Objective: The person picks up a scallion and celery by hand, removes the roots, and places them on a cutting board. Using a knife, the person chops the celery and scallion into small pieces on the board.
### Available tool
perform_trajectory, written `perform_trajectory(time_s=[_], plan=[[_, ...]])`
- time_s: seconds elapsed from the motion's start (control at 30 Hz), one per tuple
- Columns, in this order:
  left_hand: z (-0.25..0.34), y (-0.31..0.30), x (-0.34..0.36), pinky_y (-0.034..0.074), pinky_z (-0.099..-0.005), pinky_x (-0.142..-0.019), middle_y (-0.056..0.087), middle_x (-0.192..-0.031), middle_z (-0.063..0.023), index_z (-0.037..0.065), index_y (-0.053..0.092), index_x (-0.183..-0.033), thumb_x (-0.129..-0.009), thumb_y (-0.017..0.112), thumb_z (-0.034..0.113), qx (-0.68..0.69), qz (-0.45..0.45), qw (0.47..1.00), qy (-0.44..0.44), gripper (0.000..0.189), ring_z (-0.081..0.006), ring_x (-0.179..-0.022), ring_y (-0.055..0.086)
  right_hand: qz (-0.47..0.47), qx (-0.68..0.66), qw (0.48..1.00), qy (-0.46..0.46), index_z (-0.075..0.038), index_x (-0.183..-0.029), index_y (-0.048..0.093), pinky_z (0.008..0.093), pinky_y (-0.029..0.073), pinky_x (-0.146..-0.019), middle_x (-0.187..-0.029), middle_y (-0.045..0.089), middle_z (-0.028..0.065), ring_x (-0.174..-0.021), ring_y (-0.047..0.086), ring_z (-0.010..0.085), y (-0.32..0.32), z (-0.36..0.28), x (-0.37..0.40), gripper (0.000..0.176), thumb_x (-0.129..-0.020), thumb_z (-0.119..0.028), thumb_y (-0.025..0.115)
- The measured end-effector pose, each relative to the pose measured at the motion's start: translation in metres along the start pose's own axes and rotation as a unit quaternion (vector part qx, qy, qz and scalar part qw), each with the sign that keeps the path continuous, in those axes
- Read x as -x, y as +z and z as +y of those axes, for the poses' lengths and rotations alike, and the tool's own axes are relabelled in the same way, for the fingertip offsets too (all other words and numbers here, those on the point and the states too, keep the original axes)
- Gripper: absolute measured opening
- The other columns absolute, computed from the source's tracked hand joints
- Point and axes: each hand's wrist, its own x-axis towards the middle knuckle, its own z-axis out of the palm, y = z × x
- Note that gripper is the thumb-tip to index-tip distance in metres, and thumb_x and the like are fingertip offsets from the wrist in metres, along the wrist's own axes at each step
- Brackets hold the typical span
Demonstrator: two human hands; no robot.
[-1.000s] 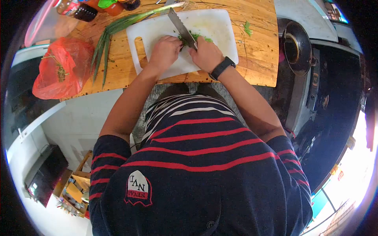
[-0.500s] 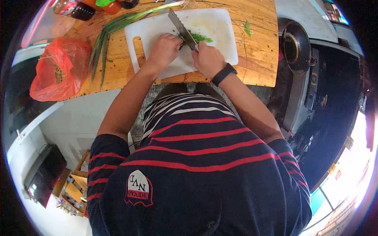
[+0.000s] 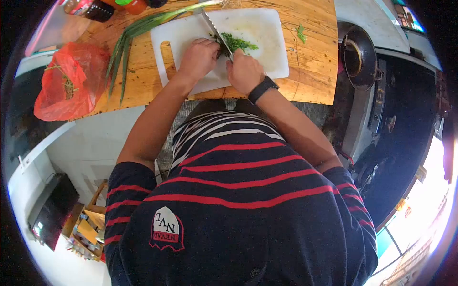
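My right hand point(image 3: 245, 72) is closed round the handle of a knife point(image 3: 215, 31), whose blade points up and left across the white cutting board point(image 3: 268, 64). My left hand point(image 3: 200, 56) has its fingers curled on the board, pressing a small bunch of green herbs point(image 3: 221, 51) just left of the blade. Finely chopped greens point(image 3: 242, 44) lie on the blade's right side. The knife handle is mostly hidden in my fingers. Beyond the board, a long green onion point(image 3: 148, 27) stretches over the wooden table point(image 3: 312, 57), its leaves hanging toward me.
A red plastic bag point(image 3: 62, 97) with plant scraps sits at the table's left edge. Jars point(image 3: 90, 8) and an orange-red bottle point(image 3: 133, 5) stand at the far left. A loose green leaf point(image 3: 301, 34) lies right of the board. To the right is a black wok point(image 3: 367, 57).
The knife and my right hand have shifted slightly left, bringing the blade closer to my left fingers. My left hand has stayed nearly in place on the herbs.
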Motion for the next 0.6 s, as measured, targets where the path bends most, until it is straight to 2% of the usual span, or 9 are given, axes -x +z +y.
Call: perform_trajectory(time_s=[0.17, 0.27, 0.33, 0.43, 0.6], plan=[[-0.001, -0.001, 0.001, 0.051, -0.0419, -0.082, 0.068, -0.087, -0.0138, 0.003, 0.067, -0.083, -0.073, 0.063, 0.003, -0.009, 0.014, 1.000, 0.004, 0.011, -0.0337, -0.088, 0.063, -0.005, -0.007, 1.000, -0.003, 0.001, -0.089, 0.053, 0.0556, 0.051, -0.068, -0.074, 0.064, 0.0284, -0.072, 0.064, 0.0467, 0.001, 0.004, 0.002, 0.025, -0.089, -0.023, 0.058], [0.000, -0.002, 0.000, 0.051, -0.0423, -0.082, 0.068, -0.088, -0.0141, 0.003, 0.067, -0.083, -0.073, 0.064, 0.004, -0.004, -0.022, 1.000, 0.001, 0.011, -0.0338, -0.088, 0.063, -0.007, -0.013, 1.000, -0.005, 0.002, -0.090, 0.053, 0.0549, 0.052, -0.069, -0.075, 0.065, 0.0282, -0.074, 0.065, 0.0457, -0.004, 0.001, -0.004, 0.024, -0.088, -0.022, 0.056], [0.003, -0.002, 0.001, 0.051, -0.0424, -0.080, 0.068, -0.087, -0.0141, 0.003, 0.067, -0.083, -0.074, 0.064, 0.004, 0.008, 0.017, 1.000, 0.011, 0.009, -0.0337, -0.088, 0.063, -0.026, -0.005, 1.000, -0.007, 0.002, -0.091, 0.053, 0.0545, 0.053, -0.070, -0.076, 0.066, 0.0279, -0.075, 0.067, 0.0446, -0.008, -0.002, -0.002, 0.024, -0.087, -0.021, 0.054], [0.000, -0.002, 0.002, 0.052, -0.0425, -0.079, 0.068, -0.085, -0.0139, 0.003, 0.067, -0.083, -0.075, 0.064, 0.004, -0.007, 0.007, 1.000, 0.024, 0.009, -0.0340, -0.087, 0.063, -0.023, 0.005, 1.000, -0.008, 0.002, -0.092, 0.053, 0.0549, 0.053, -0.071, -0.076, 0.066, 0.0276, -0.075, 0.067, 0.0448, -0.001, 0.001, 0.001, 0.024, -0.087, -0.022, 0.054], [0.003, 0.002, 0.009, 0.051, -0.0420, -0.080, 0.068, -0.084, -0.0137, 0.002, 0.067, -0.082, -0.075, 0.063, 0.005, 0.004, 0.023, 1.000, 0.001, 0.009, -0.0334, -0.085, 0.063, 0.016, -0.010, 1.000, -0.009, 0.002, -0.088, 0.051, 0.0556, 0.051, -0.067, -0.073, 0.063, 0.0283, -0.071, 0.064, 0.0461, 0.006, 0.003, -0.008, 0.026, -0.087, -0.022, 0.058]])
